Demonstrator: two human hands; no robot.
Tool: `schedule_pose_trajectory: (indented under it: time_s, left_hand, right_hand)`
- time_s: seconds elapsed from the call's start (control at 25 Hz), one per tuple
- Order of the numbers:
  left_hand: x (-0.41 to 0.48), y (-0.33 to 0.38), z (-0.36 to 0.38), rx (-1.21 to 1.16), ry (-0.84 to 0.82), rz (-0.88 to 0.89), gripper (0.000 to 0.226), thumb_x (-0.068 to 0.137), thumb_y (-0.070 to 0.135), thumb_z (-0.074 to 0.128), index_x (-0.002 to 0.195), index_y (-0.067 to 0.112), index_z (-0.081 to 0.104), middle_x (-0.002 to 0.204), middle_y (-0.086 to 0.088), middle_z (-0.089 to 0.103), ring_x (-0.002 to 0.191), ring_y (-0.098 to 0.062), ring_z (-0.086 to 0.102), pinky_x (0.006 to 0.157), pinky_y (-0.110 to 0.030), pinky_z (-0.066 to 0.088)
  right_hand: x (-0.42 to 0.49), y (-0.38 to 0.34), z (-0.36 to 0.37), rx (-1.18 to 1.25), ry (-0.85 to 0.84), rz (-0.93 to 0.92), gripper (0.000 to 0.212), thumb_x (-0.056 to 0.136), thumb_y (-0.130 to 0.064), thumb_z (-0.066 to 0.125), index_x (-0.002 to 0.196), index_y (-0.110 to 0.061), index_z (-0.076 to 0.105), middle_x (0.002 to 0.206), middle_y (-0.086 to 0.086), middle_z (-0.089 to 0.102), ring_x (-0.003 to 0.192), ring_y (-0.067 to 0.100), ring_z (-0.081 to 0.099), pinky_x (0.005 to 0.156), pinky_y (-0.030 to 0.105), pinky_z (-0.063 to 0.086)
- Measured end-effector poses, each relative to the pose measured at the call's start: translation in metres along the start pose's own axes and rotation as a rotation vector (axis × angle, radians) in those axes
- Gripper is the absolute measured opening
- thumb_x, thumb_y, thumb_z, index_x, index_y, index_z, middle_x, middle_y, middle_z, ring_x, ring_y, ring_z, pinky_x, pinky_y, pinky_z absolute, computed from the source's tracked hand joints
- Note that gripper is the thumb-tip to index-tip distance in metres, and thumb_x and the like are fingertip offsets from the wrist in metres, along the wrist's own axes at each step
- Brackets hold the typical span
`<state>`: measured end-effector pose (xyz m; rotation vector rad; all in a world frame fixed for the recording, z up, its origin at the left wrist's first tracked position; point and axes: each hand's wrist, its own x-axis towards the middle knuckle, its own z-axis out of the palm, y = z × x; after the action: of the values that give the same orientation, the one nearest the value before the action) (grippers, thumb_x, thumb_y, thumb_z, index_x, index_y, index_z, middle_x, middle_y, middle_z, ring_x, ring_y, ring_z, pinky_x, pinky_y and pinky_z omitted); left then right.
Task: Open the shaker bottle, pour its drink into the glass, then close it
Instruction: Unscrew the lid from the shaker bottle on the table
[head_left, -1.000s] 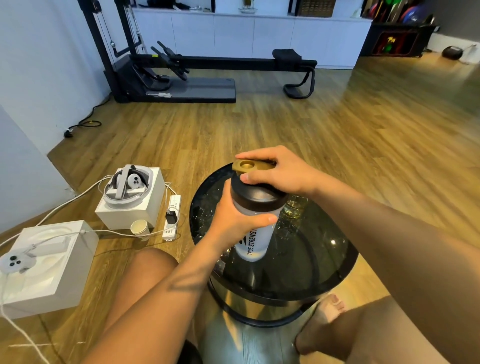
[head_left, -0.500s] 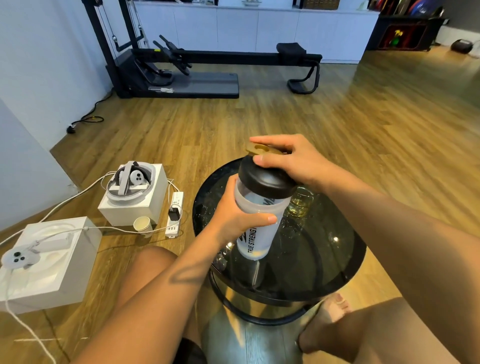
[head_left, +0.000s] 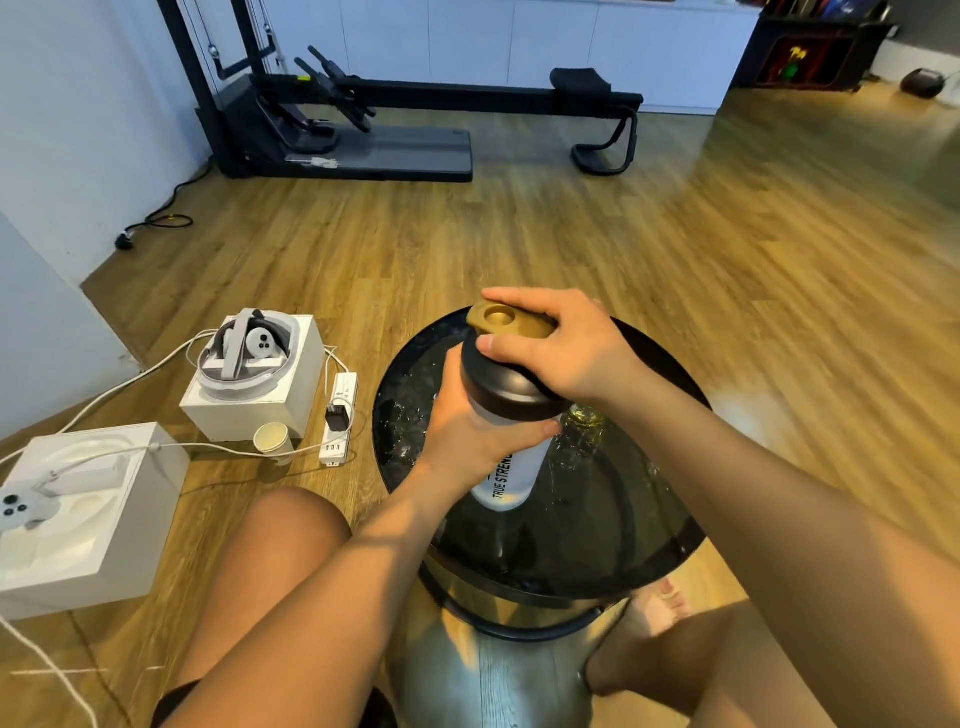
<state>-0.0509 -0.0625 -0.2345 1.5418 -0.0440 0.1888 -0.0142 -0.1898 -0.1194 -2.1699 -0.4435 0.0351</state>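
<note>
The shaker bottle (head_left: 511, 475) has a translucent white body with black lettering, a black lid (head_left: 501, 387) and a gold flip cap (head_left: 506, 322). It is upright over the round black glass table (head_left: 639, 545), with its base at or just above the surface. My left hand (head_left: 470, 431) wraps around the bottle's body just under the lid. My right hand (head_left: 558, 345) grips the lid from above, fingers over the gold cap. The clear glass (head_left: 584, 418) stands just behind the bottle, mostly hidden by my right wrist.
Water drops lie on the table's left side (head_left: 410, 421). On the floor to the left are two white boxes (head_left: 254, 374) (head_left: 88, 512) with headset gear, a power strip (head_left: 340, 418), cables and a paper cup (head_left: 272, 439). My knees flank the table.
The bottle tilted to the right half a second ago and now stands upright again. Both hands have kept their grip on it throughout.
</note>
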Motion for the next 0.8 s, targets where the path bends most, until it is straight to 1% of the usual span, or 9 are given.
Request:
schedule_pose_trajectory:
  time_s: [0.08,0.12,0.24,0.32,0.44,0.52,0.6,0.68,0.8]
  left_hand:
    - [-0.002,0.0,0.003,0.028,0.039,0.023,0.094,0.047,0.028,0.096,0.127,0.021,0.047,0.116,0.006,0.07,0.11,-0.011,0.069,0.087,-0.029,0.058]
    - [-0.002,0.0,0.005,0.039,0.056,0.034,0.093,0.046,0.028,0.097,0.125,0.024,0.048,0.114,0.008,0.071,0.107,-0.009,0.07,0.085,-0.028,0.058]
    - [-0.004,0.0,0.009,0.066,0.099,0.051,0.098,0.042,0.035,0.1,0.125,0.039,0.047,0.118,0.007,0.069,0.111,-0.011,0.068,0.091,-0.036,0.058]
    - [-0.006,0.001,0.01,0.104,0.118,0.06,0.1,0.039,0.042,0.1,0.122,0.051,0.045,0.117,0.015,0.068,0.112,-0.005,0.067,0.088,-0.026,0.057]
    - [-0.008,0.005,0.009,0.179,0.127,0.057,0.094,0.04,0.048,0.098,0.112,0.065,0.04,0.114,0.032,0.063,0.106,0.007,0.064,0.08,-0.009,0.051]
    - [-0.008,0.007,0.007,0.212,0.117,0.049,0.09,0.04,0.05,0.096,0.11,0.064,0.041,0.112,0.037,0.061,0.104,0.011,0.063,0.079,-0.007,0.05]
    - [-0.007,0.008,0.004,0.228,0.109,0.038,0.089,0.039,0.049,0.096,0.112,0.056,0.044,0.11,0.034,0.063,0.101,0.011,0.064,0.076,-0.006,0.049]
    - [-0.006,0.007,0.002,0.225,0.097,0.025,0.091,0.039,0.048,0.097,0.115,0.047,0.048,0.109,0.029,0.066,0.101,0.009,0.065,0.075,-0.006,0.05]
    - [-0.005,0.007,0.001,0.228,0.091,0.006,0.094,0.039,0.046,0.098,0.119,0.045,0.049,0.11,0.022,0.069,0.103,0.007,0.066,0.08,-0.013,0.053]
  right_hand:
    - [0.0,0.001,0.003,0.002,0.031,0.022,0.049,0.069,-0.05,0.075,0.117,-0.048,0.064,0.111,-0.019,0.067,0.116,0.009,0.054,0.096,0.025,0.043]
    - [-0.001,0.001,0.005,-0.001,0.059,0.037,0.05,0.068,-0.053,0.073,0.117,-0.05,0.063,0.114,-0.018,0.066,0.119,0.012,0.052,0.098,0.028,0.042]
    - [-0.003,0.002,0.01,-0.01,0.114,0.057,0.053,0.067,-0.057,0.07,0.119,-0.051,0.061,0.121,-0.016,0.064,0.125,0.017,0.047,0.102,0.036,0.043]
    - [-0.004,0.003,0.01,-0.004,0.12,0.054,0.054,0.067,-0.057,0.069,0.12,-0.05,0.061,0.122,-0.016,0.064,0.124,0.016,0.048,0.102,0.035,0.043]
    - [-0.002,0.004,0.006,-0.013,0.083,0.031,0.051,0.07,-0.053,0.071,0.12,-0.049,0.061,0.118,-0.017,0.065,0.117,0.01,0.052,0.095,0.025,0.042]
    - [0.0,0.002,0.0,-0.032,0.008,-0.004,0.05,0.072,-0.048,0.074,0.121,-0.047,0.062,0.11,-0.021,0.065,0.106,0.003,0.056,0.086,0.016,0.042]
    - [0.002,-0.002,-0.008,-0.064,-0.103,-0.038,0.048,0.074,-0.045,0.075,0.121,-0.047,0.062,0.108,-0.024,0.064,0.1,-0.001,0.057,0.077,0.01,0.04]
    - [0.005,-0.007,-0.015,-0.112,-0.193,-0.074,0.048,0.077,-0.045,0.073,0.123,-0.047,0.061,0.112,-0.023,0.064,0.101,-0.002,0.057,0.075,0.009,0.037]
    - [0.007,-0.012,-0.021,-0.297,-0.263,-0.164,0.05,0.084,-0.047,0.066,0.132,-0.043,0.054,0.113,-0.013,0.059,0.101,0.002,0.049,0.074,0.008,0.032]
